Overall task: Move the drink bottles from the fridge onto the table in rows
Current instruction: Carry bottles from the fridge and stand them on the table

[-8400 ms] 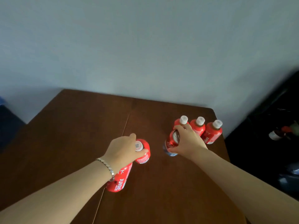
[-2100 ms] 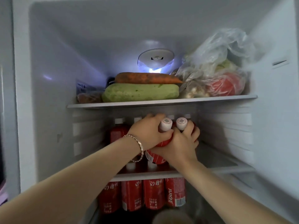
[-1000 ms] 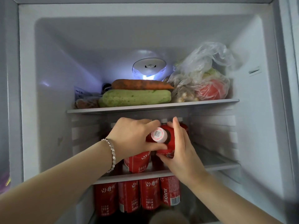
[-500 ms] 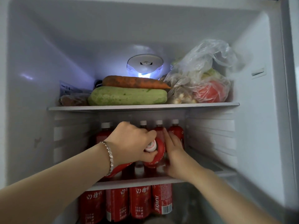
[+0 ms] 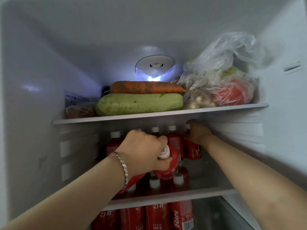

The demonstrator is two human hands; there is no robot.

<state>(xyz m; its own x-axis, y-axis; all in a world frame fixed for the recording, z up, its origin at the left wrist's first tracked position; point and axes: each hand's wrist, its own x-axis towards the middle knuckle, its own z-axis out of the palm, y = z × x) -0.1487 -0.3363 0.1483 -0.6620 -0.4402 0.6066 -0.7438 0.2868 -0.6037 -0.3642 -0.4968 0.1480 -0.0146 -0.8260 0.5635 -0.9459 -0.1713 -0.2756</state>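
Your left hand grips two red bottles by their necks, tilted toward you. Farther in and to its right, your right hand wraps a standing bottle on the same shelf.

1. Fridge walls: smooth white plastic, slight sheen.
2. Bottles: glossy red printed wrap, matt white plastic caps.
3. Bag: thin clear crinkled plastic film.
4. Bracelet: shiny linked metal.
5. Carrot: rough, dull skin.
6. Zucchini: smooth, faintly waxy skin.
7. Shelf: smooth white edge.
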